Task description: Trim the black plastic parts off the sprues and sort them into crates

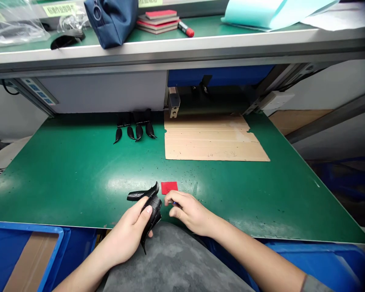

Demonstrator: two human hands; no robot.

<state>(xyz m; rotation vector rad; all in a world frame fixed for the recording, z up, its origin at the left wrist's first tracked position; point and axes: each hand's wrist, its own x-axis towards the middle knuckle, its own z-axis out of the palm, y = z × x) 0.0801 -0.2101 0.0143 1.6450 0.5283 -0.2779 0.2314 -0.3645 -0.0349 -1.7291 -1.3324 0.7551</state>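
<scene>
My left hand [127, 231] grips a curved, glossy black plastic part [153, 207] at the table's front edge, thumb on top. The part tapers to a point below my fingers. My right hand [191, 211] is just to the right of it, fingers curled in a pinch around something small with a bit of blue; most of that is hidden. A second black part [141, 194], ridged and curved, lies on the green table [79, 174] behind my left hand. A flat red square [167, 186] lies beyond my right fingertips.
Several black curved pieces [139, 132] lie at the back of the table. A cardboard sheet [213, 144] lies back right. Above runs a shelf [231, 44] with a dark blue pouch [114, 24], notebooks [158, 22] and a red marker [186, 29]. Blue bins [61, 243] stand below the front edge.
</scene>
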